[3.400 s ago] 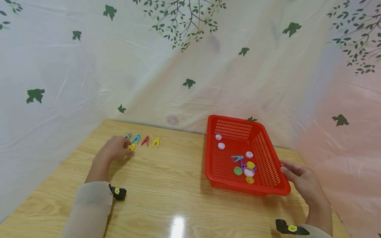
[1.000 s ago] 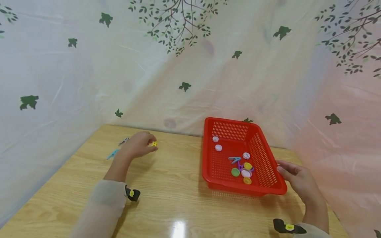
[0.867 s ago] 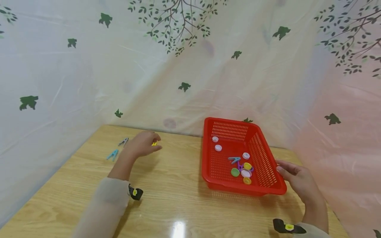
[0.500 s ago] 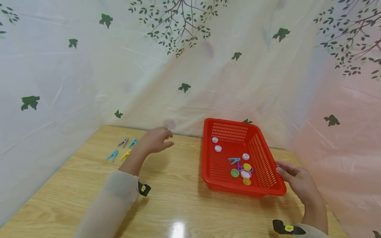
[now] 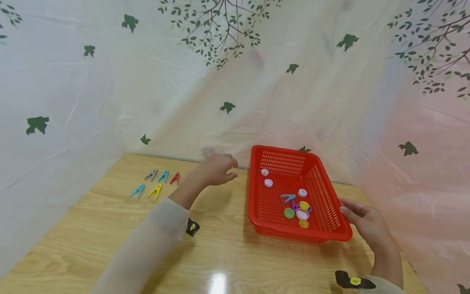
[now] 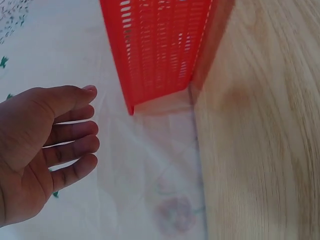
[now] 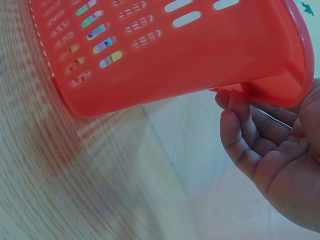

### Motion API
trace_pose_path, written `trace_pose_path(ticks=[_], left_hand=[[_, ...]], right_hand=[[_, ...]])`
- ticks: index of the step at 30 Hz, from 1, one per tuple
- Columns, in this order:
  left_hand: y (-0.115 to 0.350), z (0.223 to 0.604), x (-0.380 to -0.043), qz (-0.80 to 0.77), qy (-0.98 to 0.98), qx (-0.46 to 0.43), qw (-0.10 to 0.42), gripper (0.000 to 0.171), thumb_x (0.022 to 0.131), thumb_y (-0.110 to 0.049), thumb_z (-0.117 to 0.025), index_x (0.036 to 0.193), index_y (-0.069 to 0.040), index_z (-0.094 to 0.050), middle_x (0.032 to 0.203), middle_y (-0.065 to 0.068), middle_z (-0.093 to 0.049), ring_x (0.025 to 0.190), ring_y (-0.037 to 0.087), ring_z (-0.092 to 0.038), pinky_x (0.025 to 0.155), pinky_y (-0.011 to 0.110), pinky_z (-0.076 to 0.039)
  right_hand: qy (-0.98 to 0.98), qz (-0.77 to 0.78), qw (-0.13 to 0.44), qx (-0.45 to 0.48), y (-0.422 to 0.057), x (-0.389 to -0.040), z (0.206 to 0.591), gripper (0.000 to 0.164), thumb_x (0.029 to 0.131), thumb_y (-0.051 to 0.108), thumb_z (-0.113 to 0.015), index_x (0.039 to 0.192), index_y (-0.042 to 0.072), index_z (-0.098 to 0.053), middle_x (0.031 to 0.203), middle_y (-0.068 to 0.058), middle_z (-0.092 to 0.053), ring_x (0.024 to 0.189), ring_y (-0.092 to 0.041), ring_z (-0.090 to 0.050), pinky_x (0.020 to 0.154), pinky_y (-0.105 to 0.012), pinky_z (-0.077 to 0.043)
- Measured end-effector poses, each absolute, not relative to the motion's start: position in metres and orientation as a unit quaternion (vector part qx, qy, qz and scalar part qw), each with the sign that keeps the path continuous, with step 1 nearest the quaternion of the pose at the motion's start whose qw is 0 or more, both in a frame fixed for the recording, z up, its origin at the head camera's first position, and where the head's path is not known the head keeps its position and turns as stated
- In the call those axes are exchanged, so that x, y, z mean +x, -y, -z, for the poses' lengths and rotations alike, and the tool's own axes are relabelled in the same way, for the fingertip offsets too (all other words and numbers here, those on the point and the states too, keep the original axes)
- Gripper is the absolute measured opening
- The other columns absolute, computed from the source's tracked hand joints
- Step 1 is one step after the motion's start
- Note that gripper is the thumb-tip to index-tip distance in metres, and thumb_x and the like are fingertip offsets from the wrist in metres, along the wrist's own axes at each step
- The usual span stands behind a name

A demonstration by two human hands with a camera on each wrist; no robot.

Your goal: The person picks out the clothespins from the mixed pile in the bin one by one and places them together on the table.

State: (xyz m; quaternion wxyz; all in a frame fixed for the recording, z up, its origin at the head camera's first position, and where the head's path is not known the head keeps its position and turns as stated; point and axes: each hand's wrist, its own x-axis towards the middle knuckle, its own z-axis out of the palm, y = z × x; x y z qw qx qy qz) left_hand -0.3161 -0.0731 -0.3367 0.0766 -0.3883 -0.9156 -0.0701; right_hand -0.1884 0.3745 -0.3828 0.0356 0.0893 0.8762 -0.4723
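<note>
My left hand (image 5: 218, 169) hovers over the table just left of the red basket (image 5: 257, 222). In the left wrist view its fingers (image 6: 75, 131) are loosely bent, with nothing between them. My right hand (image 5: 372, 226) grips the basket's right rim; the right wrist view shows its fingers (image 7: 240, 140) hooked under that rim. Left of my left arm lie a grey clothespin (image 5: 151, 174), a blue clothespin (image 5: 163, 176), a red clothespin (image 5: 175, 178), a light-blue clothespin (image 5: 138, 190) and a yellow clothespin (image 5: 156, 190). The forearm may hide more.
Inside the basket lie a blue clothespin (image 5: 288, 197), a purple clothespin (image 5: 295, 206), a green cap (image 5: 289, 213), yellow caps and several white or pale caps. The wooden table (image 5: 220, 249) meets a leaf-printed cloth (image 5: 183, 102) behind.
My left hand has left the clothespins and moved right, towards the basket, uncovering the clothespins at the left. The right hand keeps its hold on the rim.
</note>
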Motion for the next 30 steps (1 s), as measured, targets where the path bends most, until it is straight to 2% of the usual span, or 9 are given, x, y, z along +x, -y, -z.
trace_pose_path(ticks=[5,10,14,19,24,30], left_hand=[[0.049,0.341,-0.321,0.064,0.916,-0.391,0.068,0.029,0.099,-0.027,-0.069,0.120,-0.008,-0.071,0.112,0.006,-0.070,0.099,0.019,-0.066,0.090,0.035,-0.055],[0.030,0.340,-0.322,0.043,0.911,-0.402,0.085,0.023,0.099,-0.029,-0.067,0.113,-0.011,-0.071,0.103,0.002,-0.068,0.089,0.016,-0.062,0.080,0.033,-0.054],[0.015,0.338,-0.323,0.023,0.904,-0.416,0.094,0.021,0.099,-0.028,-0.066,0.112,-0.012,-0.071,0.100,0.000,-0.066,0.088,0.016,-0.060,0.078,0.031,-0.052],[-0.003,0.337,-0.325,-0.001,0.900,-0.428,0.085,0.021,0.098,-0.028,-0.067,0.115,-0.017,-0.071,0.104,-0.002,-0.068,0.090,0.014,-0.061,0.079,0.028,-0.051],[-0.023,0.337,-0.325,-0.002,0.901,-0.431,0.051,0.028,0.099,-0.034,-0.066,0.121,-0.017,-0.071,0.109,-0.002,-0.069,0.095,0.013,-0.061,0.081,0.027,-0.052],[-0.047,0.341,-0.326,-0.004,0.898,-0.440,0.019,0.036,0.099,-0.036,-0.066,0.129,-0.016,-0.068,0.119,-0.002,-0.071,0.105,0.012,-0.063,0.090,0.027,-0.053]], right_hand=[[-0.876,0.474,0.036,0.085,-0.375,-0.188,0.382,0.068,0.102,0.049,-0.058,0.154,0.007,-0.045,0.152,-0.021,-0.049,0.122,-0.029,-0.060,0.102,-0.077,-0.032],[-0.876,0.473,0.037,0.087,-0.376,-0.188,0.382,0.068,0.102,0.049,-0.058,0.154,0.007,-0.045,0.151,-0.020,-0.050,0.118,-0.023,-0.062,0.102,-0.076,-0.033],[-0.874,0.476,0.038,0.090,-0.376,-0.189,0.383,0.068,0.101,0.049,-0.060,0.154,0.007,-0.046,0.150,-0.019,-0.052,0.114,-0.018,-0.064,0.102,-0.078,-0.031],[-0.875,0.474,0.037,0.087,-0.376,-0.189,0.383,0.069,0.101,0.050,-0.059,0.154,0.007,-0.046,0.149,-0.019,-0.053,0.116,-0.020,-0.063,0.102,-0.078,-0.031],[-0.875,0.474,0.039,0.087,-0.376,-0.190,0.381,0.069,0.101,0.050,-0.058,0.154,0.008,-0.045,0.151,-0.020,-0.051,0.118,-0.024,-0.062,0.101,-0.079,-0.030],[-0.875,0.473,0.041,0.091,-0.375,-0.190,0.382,0.070,0.101,0.051,-0.058,0.154,0.008,-0.045,0.151,-0.021,-0.050,0.126,-0.034,-0.057,0.101,-0.078,-0.030]])
